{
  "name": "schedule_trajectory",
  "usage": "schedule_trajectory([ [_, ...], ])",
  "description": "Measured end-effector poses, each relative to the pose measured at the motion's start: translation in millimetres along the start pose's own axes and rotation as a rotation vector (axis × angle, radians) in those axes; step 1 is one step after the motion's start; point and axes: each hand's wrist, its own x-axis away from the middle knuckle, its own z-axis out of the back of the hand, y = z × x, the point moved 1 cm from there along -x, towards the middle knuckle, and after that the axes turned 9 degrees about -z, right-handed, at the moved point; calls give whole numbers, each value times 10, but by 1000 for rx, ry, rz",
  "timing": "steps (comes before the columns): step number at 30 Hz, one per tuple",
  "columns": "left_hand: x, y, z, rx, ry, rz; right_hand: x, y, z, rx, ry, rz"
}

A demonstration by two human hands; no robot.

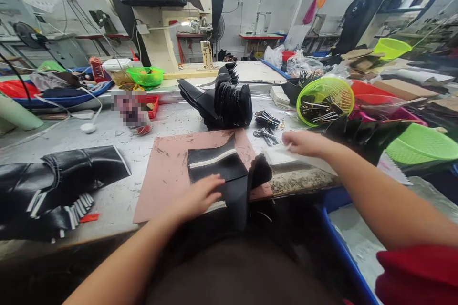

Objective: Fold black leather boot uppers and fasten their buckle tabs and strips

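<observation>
Your hands are apart: the left hand (205, 193), fingers spread, extends over the black piece (231, 169) on the pink board (161, 167); the right hand (307, 144), grip not determinable, is right of the board.

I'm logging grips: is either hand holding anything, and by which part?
The left hand is open over the black piece, gripping nothing visible; whether the right hand pinches anything is too blurred to tell.
</observation>
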Motion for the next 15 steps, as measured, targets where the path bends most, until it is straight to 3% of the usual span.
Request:
schedule_trajectory([
  [2,-155,8,227,101,174,46,-109,-183,252,-65,134,64],
  [4,-349,38,420,211,343,84,-228,-531,465,-94,145,219],
  [6,-523,71,533,359,393,133,-323,-953,589,-112,21,445],
  [8,-606,74,554,545,331,203,-381,-1303,595,-147,-149,632],
  [11,-484,-17,451,741,256,319,-406,-1475,350,-272,-385,618],
  [15,-104,-249,171,823,317,516,-297,-1208,-328,-804,-845,319],
])
